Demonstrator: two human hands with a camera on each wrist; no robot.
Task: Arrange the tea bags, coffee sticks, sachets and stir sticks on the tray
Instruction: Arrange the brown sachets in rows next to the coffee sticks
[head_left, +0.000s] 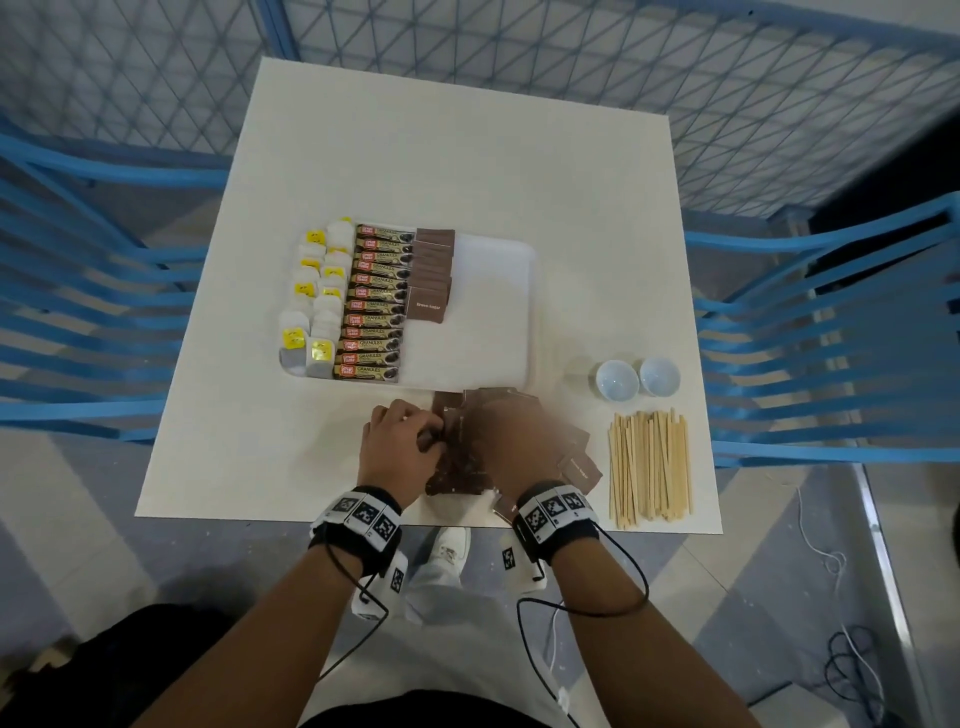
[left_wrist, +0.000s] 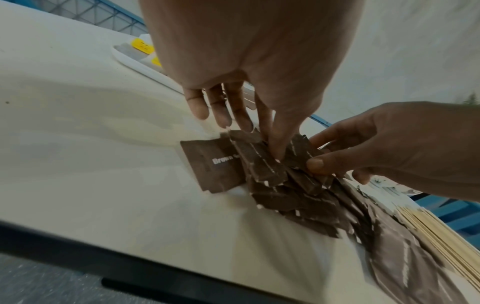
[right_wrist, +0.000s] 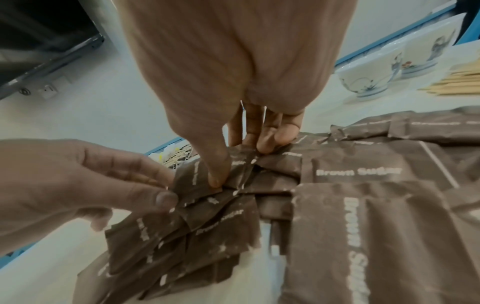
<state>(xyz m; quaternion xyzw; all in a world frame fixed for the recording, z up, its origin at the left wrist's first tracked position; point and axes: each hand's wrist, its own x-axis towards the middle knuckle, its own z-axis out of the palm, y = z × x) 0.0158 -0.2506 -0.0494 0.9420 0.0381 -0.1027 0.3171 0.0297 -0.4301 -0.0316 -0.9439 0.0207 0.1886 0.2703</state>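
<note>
Both hands meet low in the frame: left hand (head_left: 402, 441) pinching sachets (right_wrist: 207, 216) from the pile, right hand (head_left: 511, 447), apparently blurred, pinching them too, below tray (head_left: 519, 312).

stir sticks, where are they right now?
Head view: the stir sticks lie in a bundle on the table at its near right corner, off the tray, just in front of two small bowls and right of the loose brown sugar sachets.

The head view looks steeply down on the whole desk (head_left: 467, 156) from above. Both wrist views sit close — each faces along its own fingers — and share the brown sachet pile (left_wrist: 291, 185) with the head view.
</note>
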